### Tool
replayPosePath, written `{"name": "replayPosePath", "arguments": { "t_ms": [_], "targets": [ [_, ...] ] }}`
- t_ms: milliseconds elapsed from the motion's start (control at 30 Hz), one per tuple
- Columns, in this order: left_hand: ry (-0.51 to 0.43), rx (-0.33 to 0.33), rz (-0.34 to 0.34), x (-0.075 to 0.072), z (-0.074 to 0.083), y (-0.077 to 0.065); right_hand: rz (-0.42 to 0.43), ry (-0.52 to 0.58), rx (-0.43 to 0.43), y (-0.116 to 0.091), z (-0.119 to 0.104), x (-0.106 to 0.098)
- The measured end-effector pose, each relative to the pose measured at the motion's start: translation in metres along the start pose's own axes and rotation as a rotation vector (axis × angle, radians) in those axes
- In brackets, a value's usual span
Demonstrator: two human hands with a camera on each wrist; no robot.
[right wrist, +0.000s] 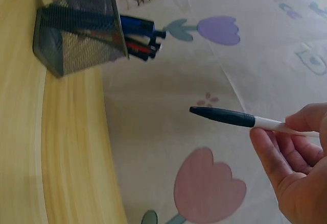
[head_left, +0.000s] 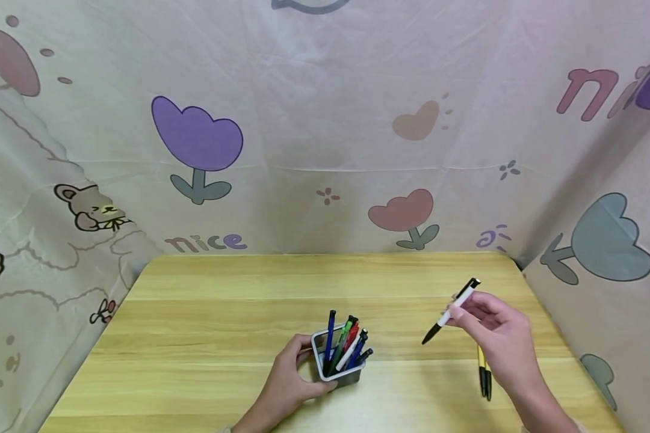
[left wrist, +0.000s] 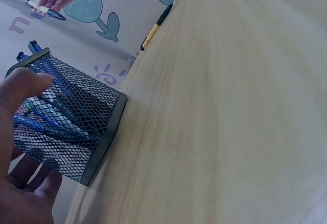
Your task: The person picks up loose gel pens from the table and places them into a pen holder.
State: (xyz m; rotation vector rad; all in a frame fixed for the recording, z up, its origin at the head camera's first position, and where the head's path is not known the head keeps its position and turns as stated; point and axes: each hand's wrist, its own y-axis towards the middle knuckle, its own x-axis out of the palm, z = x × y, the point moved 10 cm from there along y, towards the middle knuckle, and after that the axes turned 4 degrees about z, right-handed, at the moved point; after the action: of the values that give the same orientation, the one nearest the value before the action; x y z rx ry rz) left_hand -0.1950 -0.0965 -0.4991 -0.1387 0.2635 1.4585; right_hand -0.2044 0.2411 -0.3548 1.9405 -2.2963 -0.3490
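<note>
A black mesh pen holder stands on the table, filled with several pens in blue, green, red, white and black. My left hand grips it from the left, thumb at the near side and fingers behind; the left wrist view shows the thumb on the mesh. Above the table to the right, my right hand pinches a white pen with black ends. The pen tilts, its black tip pointing down toward the left. In the right wrist view the pen is held apart from the holder.
Two yellow pens with black ends lie on the table under the right hand, partly hidden by it. The wood-grain table meets a printed cloth backdrop at the back and both sides.
</note>
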Motion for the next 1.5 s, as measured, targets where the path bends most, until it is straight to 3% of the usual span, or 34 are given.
{"name": "replayPosePath", "arguments": {
  "t_ms": [433, 633, 833, 1167, 1500],
  "targets": [
    [-0.015, 0.002, 0.009, -0.001, 0.0, -0.001, -0.107, 0.168, -0.128, -0.008, -0.016, 0.043],
    [-0.008, -0.003, 0.008, 0.0, -0.001, -0.001, -0.152, 0.135, -0.157, -0.01, -0.018, 0.061],
    [-0.008, -0.007, 0.014, -0.001, 0.001, 0.0, -0.21, 0.172, -0.204, -0.017, -0.017, 0.083],
    [-0.003, -0.001, 0.001, 0.0, -0.001, -0.001, -0.26, 0.105, -0.171, -0.03, 0.0, 0.109],
    [-0.001, 0.0, -0.002, 0.0, 0.0, 0.0, -0.285, 0.023, -0.123, -0.033, 0.01, 0.117]
  ]
}}
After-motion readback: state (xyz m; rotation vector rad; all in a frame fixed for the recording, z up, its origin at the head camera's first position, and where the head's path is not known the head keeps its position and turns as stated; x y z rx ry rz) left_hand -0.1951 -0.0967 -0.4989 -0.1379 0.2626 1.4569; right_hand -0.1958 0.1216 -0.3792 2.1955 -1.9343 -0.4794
